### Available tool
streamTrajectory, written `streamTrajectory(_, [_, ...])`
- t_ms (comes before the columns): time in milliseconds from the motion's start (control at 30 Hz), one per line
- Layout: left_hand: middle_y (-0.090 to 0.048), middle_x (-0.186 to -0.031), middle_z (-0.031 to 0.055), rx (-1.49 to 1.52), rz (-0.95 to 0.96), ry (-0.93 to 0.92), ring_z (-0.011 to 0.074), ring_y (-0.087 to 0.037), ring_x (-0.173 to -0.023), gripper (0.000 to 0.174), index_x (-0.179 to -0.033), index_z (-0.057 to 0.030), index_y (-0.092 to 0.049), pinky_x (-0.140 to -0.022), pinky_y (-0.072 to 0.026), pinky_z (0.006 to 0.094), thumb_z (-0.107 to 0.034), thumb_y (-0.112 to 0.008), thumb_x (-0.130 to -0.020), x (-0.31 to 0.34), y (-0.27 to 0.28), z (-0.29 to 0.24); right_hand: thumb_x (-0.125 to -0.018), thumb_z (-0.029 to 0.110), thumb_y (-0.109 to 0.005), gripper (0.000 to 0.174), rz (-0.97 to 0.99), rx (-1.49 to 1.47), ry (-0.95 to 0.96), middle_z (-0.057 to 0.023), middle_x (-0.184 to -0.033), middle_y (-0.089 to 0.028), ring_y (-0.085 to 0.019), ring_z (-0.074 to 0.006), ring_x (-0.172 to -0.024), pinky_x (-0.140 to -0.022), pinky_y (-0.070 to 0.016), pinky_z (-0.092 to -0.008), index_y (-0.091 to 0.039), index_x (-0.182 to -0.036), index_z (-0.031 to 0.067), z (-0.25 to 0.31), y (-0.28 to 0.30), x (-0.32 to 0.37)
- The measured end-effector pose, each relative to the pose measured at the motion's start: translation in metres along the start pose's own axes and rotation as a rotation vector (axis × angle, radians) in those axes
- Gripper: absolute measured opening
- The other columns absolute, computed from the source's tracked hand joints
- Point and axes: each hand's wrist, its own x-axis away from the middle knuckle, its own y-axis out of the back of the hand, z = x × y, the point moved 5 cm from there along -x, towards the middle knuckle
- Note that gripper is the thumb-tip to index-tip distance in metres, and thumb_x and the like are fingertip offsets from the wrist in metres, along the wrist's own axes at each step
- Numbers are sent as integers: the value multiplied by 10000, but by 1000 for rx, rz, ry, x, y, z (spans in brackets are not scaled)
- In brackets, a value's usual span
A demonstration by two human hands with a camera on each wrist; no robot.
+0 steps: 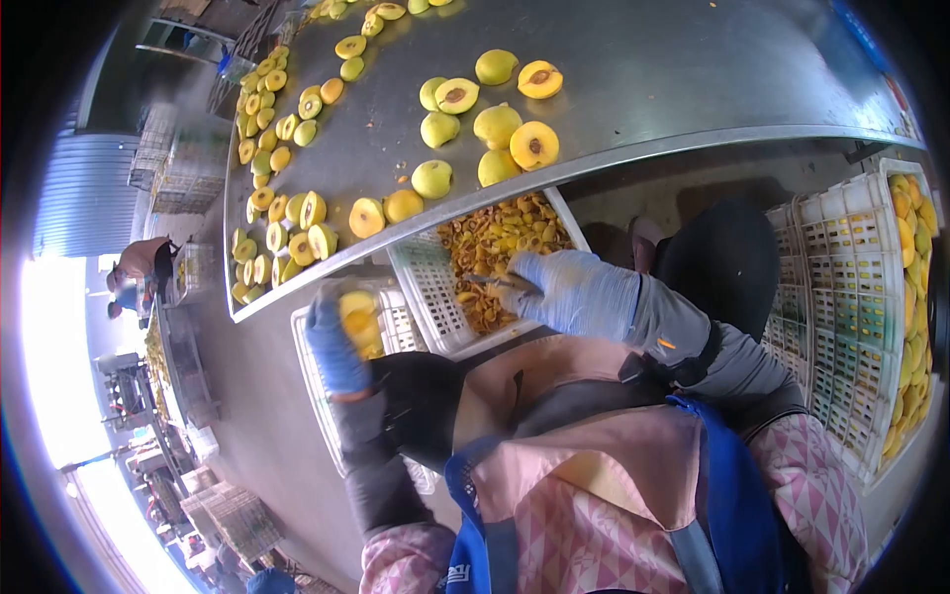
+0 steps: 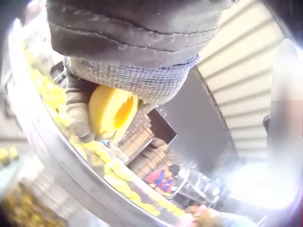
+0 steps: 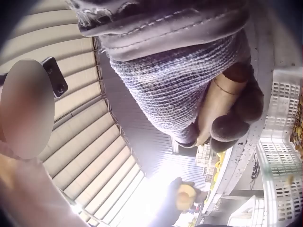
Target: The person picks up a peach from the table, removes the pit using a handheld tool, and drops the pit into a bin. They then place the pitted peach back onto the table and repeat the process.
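My gloved left hand [image 1: 336,346] grips a yellow peach half [image 2: 106,112], its hollowed cut side showing in the left wrist view. In the head view the hand is over a white crate [image 1: 309,381] below the table's near edge. My gloved right hand [image 1: 584,292] holds a tool with a tan cylindrical handle [image 3: 218,101], fingers wrapped round it. The tool's thin dark end [image 1: 503,283] points left, over a crate [image 1: 426,287] of brown and orange fruit scraps [image 1: 505,238]. Several halved peaches [image 1: 534,146] lie nearby on the metal table [image 1: 673,89].
A tall white crate [image 1: 836,297] filled with yellow fruit stands at my right. The table's raised metal rim [image 1: 633,161] runs just beyond both hands. More peach halves [image 1: 312,208] crowd the table's left end. Another person [image 1: 143,259] is farther off at the left.
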Motion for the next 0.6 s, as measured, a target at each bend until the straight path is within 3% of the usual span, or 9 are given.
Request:
streamTrajectory(33, [-663, -812, 81, -281, -56, -138, 178, -649, -760, 267, -973, -36, -664, -700, -523, 302, -276, -545, -973, 1, 25, 33, -945, 406, -555, 402, 26, 94, -24, -216, -800, -664, -661, -396, -769, -688, -531, -452, -579, -1022, 13, 2, 0, 3])
streamTrajectory(67, [-680, -852, 120, -437, 115, -54, 216, -669, -785, 221, -963, -64, -688, -740, -524, 307, -248, -568, -947, -5, 45, 49, -937, 409, -551, 408, -1, 158, 1, -211, -771, -663, -668, -380, -747, -663, -527, -461, -565, -1027, 12, 0, -3, 3])
streamTrajectory(100, [-692, -921, 164, -866, 395, -195, 288, -676, -846, 264, -984, -54, -710, -791, -522, 334, -279, -582, -934, -11, 46, 46, -937, 409, -551, 408, -8, 158, 3, -211, -771, -663, -668, -380, -747, -663, -527, -461, -565, -1027, 12, 1, -1, 4])
streamTrajectory(167, [-660, -1002, 110, -868, 484, 330, 369, -634, -886, 270, -1059, -96, -664, -791, -518, 452, -281, -642, -864, -17, 55, 66, -926, 390, -561, 391, 78, 166, -25, -208, -764, -664, -672, -371, -735, -648, -527, -462, -560, -1014, 10, 4, 0, 7])
streamTrajectory(233, [-657, -995, 137, -782, 281, 171, 375, -626, -903, 324, -1028, -71, -675, -820, -500, 444, -352, -630, -873, -47, 32, 24, -921, 366, -570, 371, 72, 175, -30, -203, -759, -666, -674, -367, -728, -642, -527, -463, -552, -1024, 10, 9, 3, 7])
streamTrajectory(267, [-673, -1051, 179, -609, 241, 69, 309, -652, -973, 314, -1089, -22, -680, -862, -498, 377, -254, -643, -880, -68, 13, 6, -922, 362, -571, 369, 13, 161, -12, -201, -758, -666, -674, -369, -723, -638, -528, -464, -551, -1032, 11, 9, 6, 7])
streamTrajectory(400, [-634, -1151, 189, -301, 302, -51, 292, -629, -1030, 441, -1213, -18, -613, -902, -479, 364, -253, -673, -845, -147, -91, -22, -924, 353, -584, 378, -99, 124, 6, -205, -769, -666, -673, -373, -722, -637, -533, -462, -545, -1075, 9, 5, 17, 6])
streamTrajectory(500, [-608, -1223, 214, -570, 310, -54, 306, -619, -1087, 556, -1255, -18, -579, -922, -476, 387, -323, -699, -806, -196, -161, -23, -927, 350, -586, 388, -118, 100, -27, -210, -776, -665, -671, -377, -722, -646, -536, -459, -544, -1096, 4, 7, 26, 5])
streamTrajectory(600, [-557, -1312, 194, -792, 505, -49, 342, -571, -1180, 619, -1317, -21, -528, -987, -465, 383, -376, -663, -829, -212, -193, -20, -928, 346, -591, 393, -126, 50, -54, -215, -782, -663, -670, -380, -719, -645, -539, -453, -546, -1107, 0, 4, 29, 5])
